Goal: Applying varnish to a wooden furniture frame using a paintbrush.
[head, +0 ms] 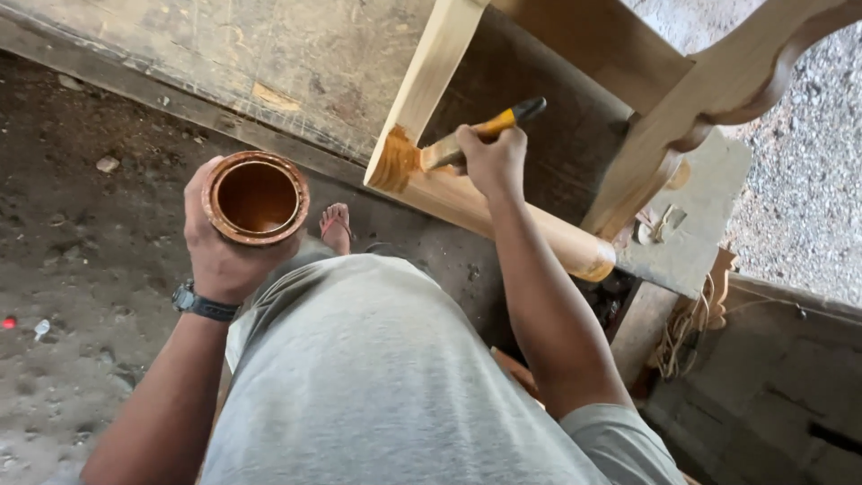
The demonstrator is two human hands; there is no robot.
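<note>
My left hand grips a round tin holding brown varnish, held out over the dirt floor at the left. My right hand holds a paintbrush with a yellow and black handle. Its bristles press on the joint of a pale wooden furniture frame, where an upright meets a round rail. The wood around the joint is stained amber and the rail looks wet with the same colour.
A worn wooden board lies behind the frame. A curved wooden piece rises at top right above gravel. My sandalled foot stands on the dirt floor. Coiled cord hangs at right.
</note>
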